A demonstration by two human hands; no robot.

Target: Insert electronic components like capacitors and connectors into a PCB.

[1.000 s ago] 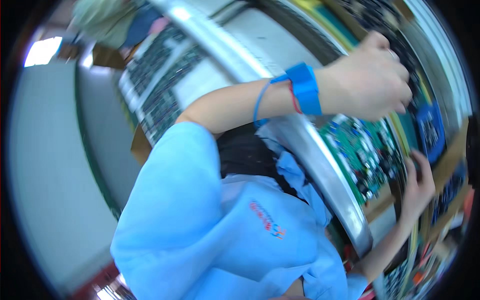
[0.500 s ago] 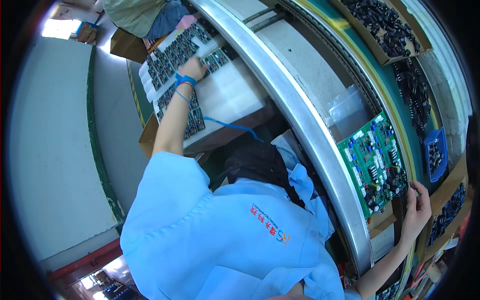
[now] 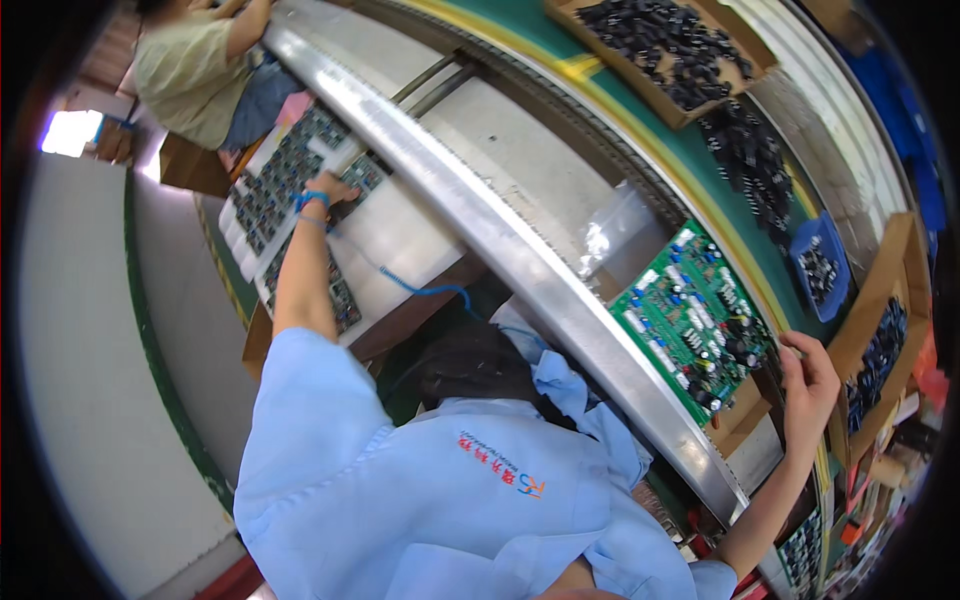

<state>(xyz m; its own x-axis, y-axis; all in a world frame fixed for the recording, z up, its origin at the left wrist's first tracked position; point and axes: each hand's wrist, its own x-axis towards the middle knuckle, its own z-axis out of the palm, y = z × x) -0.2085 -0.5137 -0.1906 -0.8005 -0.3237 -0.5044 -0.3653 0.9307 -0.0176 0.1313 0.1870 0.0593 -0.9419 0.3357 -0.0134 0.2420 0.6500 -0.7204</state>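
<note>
A large green circuit board (image 3: 690, 315) full of mounted parts lies across the conveyor rails at the right. At its right edge is my right hand (image 3: 812, 385), thumb and fingers pinched on the board's border. My left arm stretches out to the far left, a blue wrist strap (image 3: 312, 198) around the wrist. There my left hand (image 3: 330, 186) is among small circuit boards (image 3: 283, 180) set in rows on white foam (image 3: 400, 245). Its fingers are bent together by a gap in the rows; what they hold, if anything, is too small to make out.
A metal rail (image 3: 500, 245) runs between me and the conveyor. Beyond it are a carton of black parts (image 3: 660, 50), loose black parts (image 3: 750, 165), a blue bin (image 3: 820, 265) and another carton (image 3: 875, 340). A co-worker (image 3: 190, 75) sits at the far left. A clear bag (image 3: 615, 225) lies on the conveyor.
My view has swung, so the scene sits further left and the co-worker shows more. My left hand stays at the small boards, the right at the green board's edge.
</note>
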